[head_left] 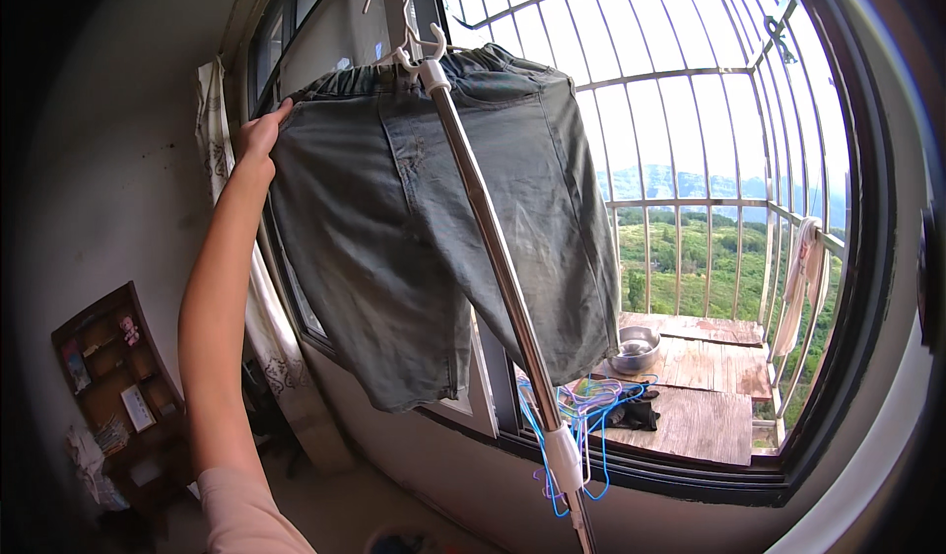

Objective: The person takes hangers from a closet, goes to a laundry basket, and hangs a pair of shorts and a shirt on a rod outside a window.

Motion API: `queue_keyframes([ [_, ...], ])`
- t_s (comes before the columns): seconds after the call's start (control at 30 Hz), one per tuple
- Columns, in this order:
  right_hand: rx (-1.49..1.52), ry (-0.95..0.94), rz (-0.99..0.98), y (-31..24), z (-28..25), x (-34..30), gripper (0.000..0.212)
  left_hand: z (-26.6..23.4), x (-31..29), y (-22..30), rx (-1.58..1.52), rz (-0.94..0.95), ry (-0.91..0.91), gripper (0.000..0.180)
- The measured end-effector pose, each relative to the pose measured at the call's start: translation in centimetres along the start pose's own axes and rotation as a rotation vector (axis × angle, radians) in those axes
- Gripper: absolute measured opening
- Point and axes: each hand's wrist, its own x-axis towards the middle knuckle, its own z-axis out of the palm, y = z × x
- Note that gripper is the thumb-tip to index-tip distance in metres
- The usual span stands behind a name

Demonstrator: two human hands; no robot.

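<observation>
A pair of dark grey-green shorts [340, 209] hangs behind the upper length of a metal pole [483, 209], which slants across its front. The waistband runs roughly crosswise to the pole, rising slightly towards the right; the legs, the long way of the cloth, drop down on both sides of it. A pale hanger [407, 24] shows its hook just left of the pole's top, beside the white forked tip [432, 73]; whether the fork bears its weight I cannot tell.

Left of the pole, the left hand [258, 142] seems closed on the waistband's left corner, thumb along the edge, fingers mostly hidden. From it the shorts extend rightward, towards the pole and past it, and downward. That hand is the nearer one; the right hand is out of sight, so its grip cannot be told.

Around the pole's lower part hang coloured hangers [603, 396]. To its right are a metal bowl [636, 350] on wooden boards [700, 426], window bars [680, 202] and a pale cloth [803, 278]. Well left of it are a curtain [219, 130] and a brown shelf [110, 367].
</observation>
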Motion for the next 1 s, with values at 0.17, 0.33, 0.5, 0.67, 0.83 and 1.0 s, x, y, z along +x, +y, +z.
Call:
queue_keyframes([
  [0.17, -0.063, 0.076, -0.004, -1.3, 0.5, 3.0, 0.029, 4.6, 0.5, -1.5, 0.031, 0.121, -0.014, 0.043],
  [0.33, 0.214, -0.174, -0.16, -3.9, -1.6, 5.7, 0.032, 11.7, -3.8, -0.4, -0.122, 0.147, -0.142, 0.046],
  [0.5, 0.085, 0.02, -0.257, -5.4, -2.4, 8.6, 0.034, 19.3, -1.7, -0.8, -0.128, 0.138, -0.278, 0.083],
  [0.67, -0.336, 0.397, -0.367, -5.0, -4.5, 14.6, 0.019, 25.6, -7.0, -4.6, 0.59, 0.635, 0.085, 0.08],
  [0.83, -0.305, 0.517, -0.31, -5.4, -6.5, 21.4, 0.03, 25.1, -15.6, -9.6, 0.423, 0.916, -0.045, 0.068],
  [1.0, -0.375, 0.643, -0.305, -9.9, -6.9, 29.7, 0.03, 20.7, -28.0, -13.3, 0.226, 0.665, -0.68, 0.063],
])
